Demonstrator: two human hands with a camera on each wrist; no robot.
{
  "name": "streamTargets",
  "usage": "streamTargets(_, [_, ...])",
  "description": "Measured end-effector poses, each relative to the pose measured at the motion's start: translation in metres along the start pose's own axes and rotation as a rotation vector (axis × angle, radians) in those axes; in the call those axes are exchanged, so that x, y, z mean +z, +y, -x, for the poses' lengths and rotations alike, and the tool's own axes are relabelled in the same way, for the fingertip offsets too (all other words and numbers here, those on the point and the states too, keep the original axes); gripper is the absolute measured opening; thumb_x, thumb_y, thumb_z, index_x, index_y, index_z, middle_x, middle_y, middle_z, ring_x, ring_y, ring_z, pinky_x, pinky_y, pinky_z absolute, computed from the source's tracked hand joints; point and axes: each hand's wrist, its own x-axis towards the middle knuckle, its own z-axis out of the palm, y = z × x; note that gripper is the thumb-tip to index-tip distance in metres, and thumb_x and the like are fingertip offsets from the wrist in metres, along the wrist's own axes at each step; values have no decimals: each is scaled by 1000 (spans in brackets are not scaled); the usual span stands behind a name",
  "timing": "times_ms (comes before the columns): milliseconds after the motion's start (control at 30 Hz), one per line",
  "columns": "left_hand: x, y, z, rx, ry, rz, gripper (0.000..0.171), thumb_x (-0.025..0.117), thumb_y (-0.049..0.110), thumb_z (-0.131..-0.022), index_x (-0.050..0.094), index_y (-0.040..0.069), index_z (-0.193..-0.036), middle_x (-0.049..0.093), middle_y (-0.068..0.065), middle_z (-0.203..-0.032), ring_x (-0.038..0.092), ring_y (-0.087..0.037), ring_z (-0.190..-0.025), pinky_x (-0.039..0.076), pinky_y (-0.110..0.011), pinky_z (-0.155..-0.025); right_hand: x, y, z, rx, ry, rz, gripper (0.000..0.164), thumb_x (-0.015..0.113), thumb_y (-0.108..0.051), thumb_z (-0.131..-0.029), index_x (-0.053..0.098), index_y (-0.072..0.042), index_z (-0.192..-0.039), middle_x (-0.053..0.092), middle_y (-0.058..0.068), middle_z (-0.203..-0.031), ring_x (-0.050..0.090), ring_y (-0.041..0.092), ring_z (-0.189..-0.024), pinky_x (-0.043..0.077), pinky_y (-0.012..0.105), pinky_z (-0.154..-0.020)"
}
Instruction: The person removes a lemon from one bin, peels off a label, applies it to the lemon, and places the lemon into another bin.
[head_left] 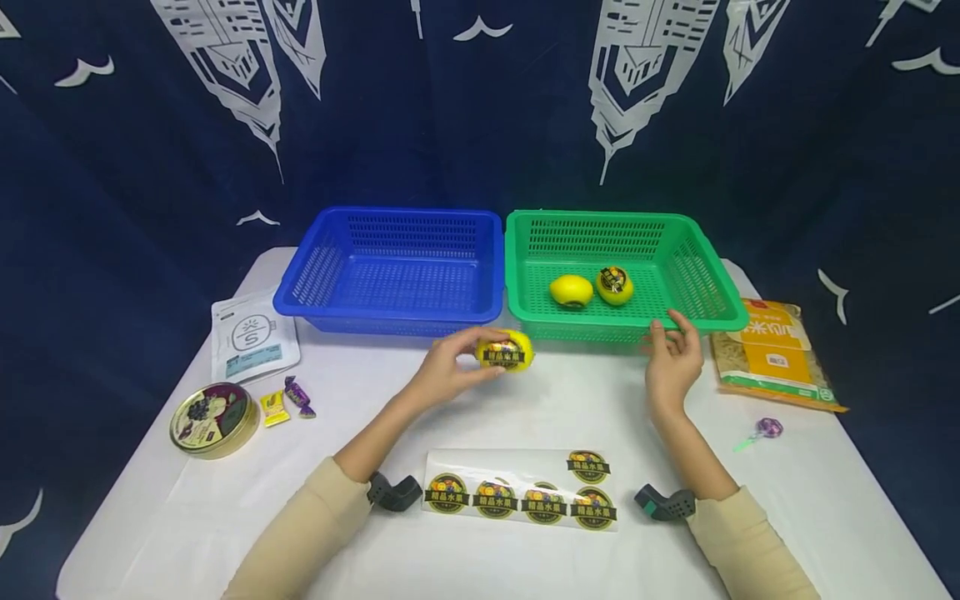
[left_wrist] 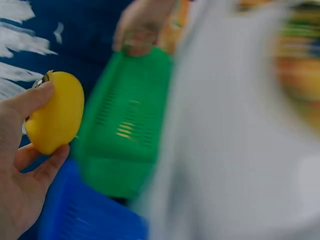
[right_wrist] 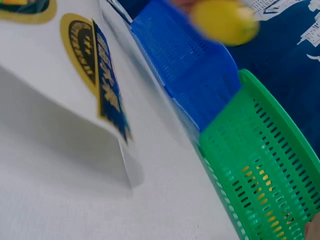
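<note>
My left hand (head_left: 442, 371) holds a yellow lemon (head_left: 522, 352) between thumb and fingers, above the table in front of the baskets. A round black label with fruit pictures (head_left: 502, 357) is stuck on the lemon's side. In the left wrist view the same lemon (left_wrist: 62, 112) shows its plain yellow side. My right hand (head_left: 672, 362) is at the front rim of the green basket (head_left: 720, 312), its fingers loosely bent; whether they touch the rim is unclear. Inside that basket lie two more lemons, one (head_left: 572, 291) on the left and one with a label on top (head_left: 616, 287).
A blue basket (head_left: 390, 321) stands left of the green one. Nearest me lies a sheet of round stickers (head_left: 517, 462). At left are a white pouch (head_left: 255, 333), a round tin (head_left: 213, 421) and two wrapped candies; at right, an orange food bag (head_left: 776, 354) and a lollipop (head_left: 768, 428).
</note>
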Motion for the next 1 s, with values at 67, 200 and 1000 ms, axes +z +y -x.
streamTargets(67, [-7, 10, -27, 38, 34, -4, 41, 76, 11, -76, 60, 6, -114, 59, -8, -122, 58, -22, -104, 51, -33, -83, -1, -5, 0, -10, 19, -39, 33, 59, -8, -90, 54, 1, -121, 58, 12, -82, 59, 11, -70, 50, 15, -63])
streamTargets(200, [-15, 20, -87, 73, 85, -15, 41, 74, 13, -79, 59, 7, -118, 58, -6, -122, 56, -18, -105, 51, -29, -84, 0, -10, 2, -26, 33, -46, 33, 58, -4, -90, 53, 5, -122, 57, 7, -81, 58, 16, -74, 50, 17, -66])
streamTargets(1000, [60, -65, -239, -329, 11, -327, 42, 73, 21, -80, 61, 24, -121, 57, 2, -126, 48, -20, -116, 38, -30, -98, -5, -5, 3, -112, 14, 62, 34, 59, -10, -91, 55, 3, -122, 57, 8, -80, 51, 10, -79, 42, 18, -62])
